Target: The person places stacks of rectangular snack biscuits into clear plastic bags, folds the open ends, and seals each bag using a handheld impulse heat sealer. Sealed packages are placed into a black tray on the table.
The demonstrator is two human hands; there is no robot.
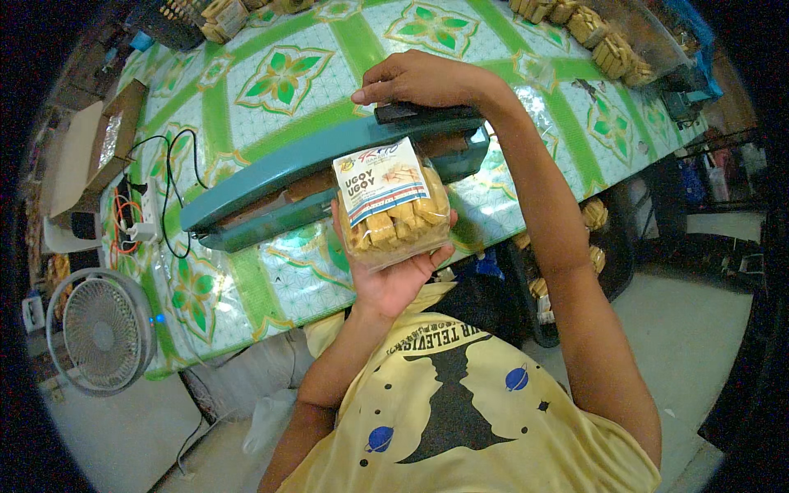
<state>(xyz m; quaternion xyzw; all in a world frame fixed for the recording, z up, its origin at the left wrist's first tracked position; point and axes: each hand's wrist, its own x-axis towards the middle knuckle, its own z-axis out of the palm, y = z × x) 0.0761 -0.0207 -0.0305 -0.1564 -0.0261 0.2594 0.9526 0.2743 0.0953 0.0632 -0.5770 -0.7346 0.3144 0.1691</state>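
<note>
My left hand (394, 280) holds a clear plastic pack of yellow biscuit sticks (397, 225) from below, its fingers around the sides. A printed paper label (380, 179) with writing covers the pack's upper part. Behind the pack lies a long teal hand impulse sealer (277, 160), its upper arm raised from the base at the right. My right hand (419, 80) is bent over the sealer's black handle (425, 113), the wrist and palm against it and the fingers pointing left. The palm's underside is hidden. The pack hides the middle of the sealer.
A green-and-white patterned tablecloth (345, 46) covers the table. To the left are a power strip (148, 206) with cables, a cardboard box (114, 135) and a round fan (102, 333). More biscuit packs (613, 55) stand at the far right; a dark crate (607, 271) holds others beside the table.
</note>
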